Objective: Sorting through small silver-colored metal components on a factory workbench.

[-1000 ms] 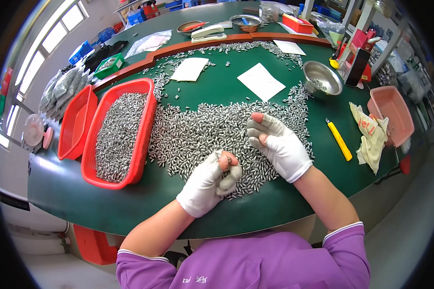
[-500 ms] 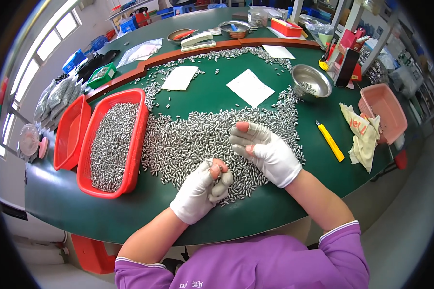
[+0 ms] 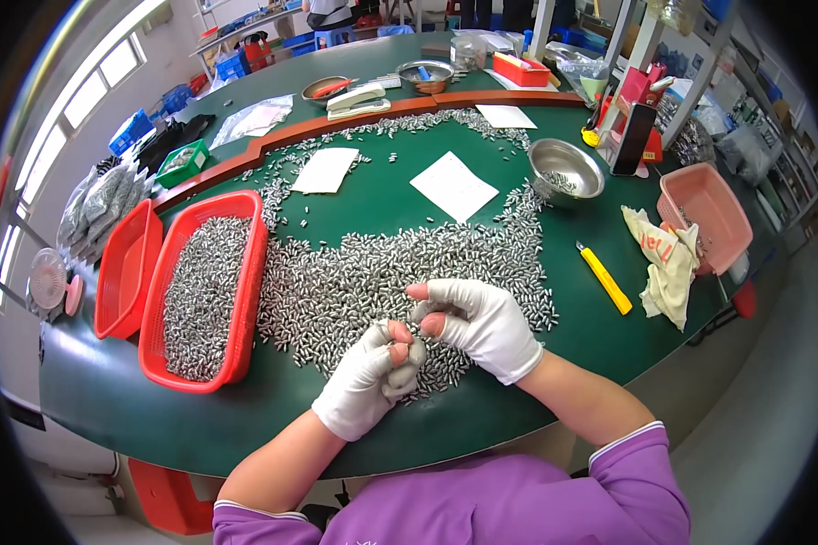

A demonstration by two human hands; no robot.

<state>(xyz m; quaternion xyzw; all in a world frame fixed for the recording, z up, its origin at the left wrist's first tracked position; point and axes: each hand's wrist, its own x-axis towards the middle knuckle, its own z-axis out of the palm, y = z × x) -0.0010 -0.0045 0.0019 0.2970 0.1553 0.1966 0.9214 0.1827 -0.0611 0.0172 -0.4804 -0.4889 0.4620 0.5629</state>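
A wide heap of small silvery metal pins (image 3: pixel 336 272) spreads over the green table. Above its near edge, my left hand (image 3: pixel 368 377) is closed, thumb and fingertips pressed together; whatever they pinch is too small to make out. Close beside it, my right hand (image 3: pixel 486 331) curls its fingers inward, with the thumb tip near the left fingertips. What it holds, if anything, is hidden. Both hands wear white gloves with some bare fingertips. A red basket (image 3: pixel 256 263) full of the same pins stands left of the heap.
Left of the full basket is another red basket (image 3: pixel 109 282). White paper sheets (image 3: pixel 454 186) lie beyond the heap. To the right are a steel bowl (image 3: pixel 591 177), yellow cutter knife (image 3: pixel 604 277), cloth (image 3: pixel 668 272) and pink basket (image 3: pixel 732 227). A brown wooden rail (image 3: pixel 336 125) borders the far side.
My right hand has moved down and left, close to my left hand, and its fingers have curled in. The whole view has shifted slightly, and a person now shows at the far edge.
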